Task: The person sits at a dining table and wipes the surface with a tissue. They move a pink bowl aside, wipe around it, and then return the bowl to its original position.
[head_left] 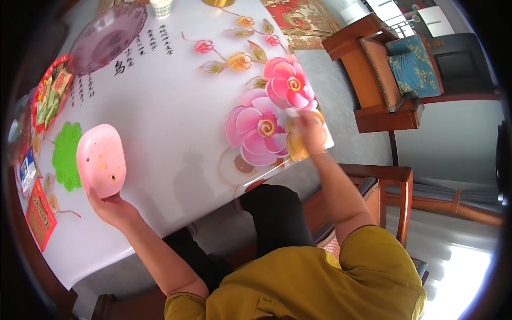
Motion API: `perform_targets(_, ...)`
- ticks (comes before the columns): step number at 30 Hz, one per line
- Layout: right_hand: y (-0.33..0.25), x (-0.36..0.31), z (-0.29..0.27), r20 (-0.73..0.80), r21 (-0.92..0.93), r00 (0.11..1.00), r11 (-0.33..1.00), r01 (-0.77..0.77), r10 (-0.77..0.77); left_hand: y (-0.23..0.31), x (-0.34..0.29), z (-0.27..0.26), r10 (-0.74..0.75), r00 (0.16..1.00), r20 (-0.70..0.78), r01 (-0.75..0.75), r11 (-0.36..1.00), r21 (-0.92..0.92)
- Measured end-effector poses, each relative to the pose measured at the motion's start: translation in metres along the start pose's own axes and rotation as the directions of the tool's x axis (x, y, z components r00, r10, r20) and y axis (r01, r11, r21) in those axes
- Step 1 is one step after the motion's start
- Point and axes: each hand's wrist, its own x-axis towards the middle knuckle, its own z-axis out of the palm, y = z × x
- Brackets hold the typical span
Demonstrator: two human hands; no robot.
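Observation:
My left hand point(111, 209) grips the near end of a pink plastic dish point(101, 160), oblong with rounded corners. Dark and yellowish crumbs lie inside the dish, which is held at the left part of the table. A green scalloped mat point(66, 156) shows just left of it. Over the printed flowers near the table's right corner, my right hand point(310, 130) is closed and smeared by motion. A small white piece point(292, 112), tissue-like, sticks out from its fingers; most of it is hidden.
A flower-printed white cloth point(176, 117) covers the table. A purple translucent bowl point(109, 40), a paper cup point(161, 8), a red tray point(53, 93) of wrapped snacks and a red packet point(40, 214) stand along its far and left sides. Wooden chairs point(373, 69) are at right.

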Motion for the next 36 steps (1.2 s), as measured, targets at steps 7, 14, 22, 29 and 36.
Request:
perform_targets(7, -0.015, -0.047, 0.016, -0.154, -0.303, 0.988, 0.952, -0.04, -0.007, 0.005, 0.0, -0.001, 0.001, 1.0, -0.006, -0.001, 1.0, 0.012)
perform_targets(14, -0.132, -0.079, 0.073, 0.107, -0.016, 0.977, 0.982, 0.187, -0.185, 0.003, -0.001, 0.001, -0.017, 1.0, 0.017, 0.017, 1.0, -0.005)
perform_targets(22, -0.049, -0.079, 0.014, -0.004, -0.254, 0.999, 0.966, 0.039, -0.041, 0.01, 0.004, -0.008, -0.03, 0.999, -0.021, 0.03, 0.999, -0.026)
perform_targets(29, -0.137, -0.11, 0.085, 0.02, 0.004, 0.991, 0.992, 0.129, -0.129, 0.01, 0.005, -0.01, -0.038, 0.999, -0.018, 0.038, 0.999, -0.025)
perform_targets(36, -0.116, -0.065, 0.066, 0.044, 0.102, 0.999, 0.995, 0.011, -0.015, 0.011, 0.007, -0.012, -0.034, 0.999, -0.031, 0.033, 0.999, -0.024)
